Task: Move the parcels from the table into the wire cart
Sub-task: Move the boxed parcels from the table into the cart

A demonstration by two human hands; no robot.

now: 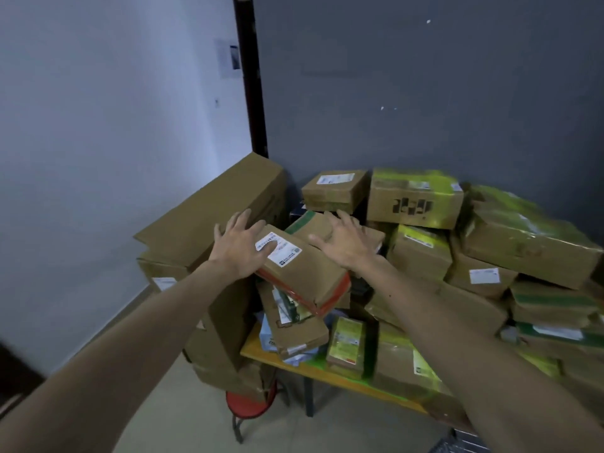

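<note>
A heap of cardboard parcels covers the wooden table (pixel 330 376). Near its left end lies a flat brown parcel with red tape and a white label (pixel 307 279), tilted on top of others. My left hand (pixel 240 245) rests on that parcel's left end with fingers spread, thumb on the label. My right hand (pixel 343 240) hovers with fingers spread over a green-edged parcel (pixel 310 223) just behind it; contact is unclear. A corner of the wire cart (pixel 464 444) shows at the bottom edge.
A long brown box (pixel 215 207) leans on stacked boxes left of the table. A red stool (pixel 245 405) stands under them. Parcels with green tape (pixel 415 199) pile up against the dark wall at the back and right. The white wall is at left.
</note>
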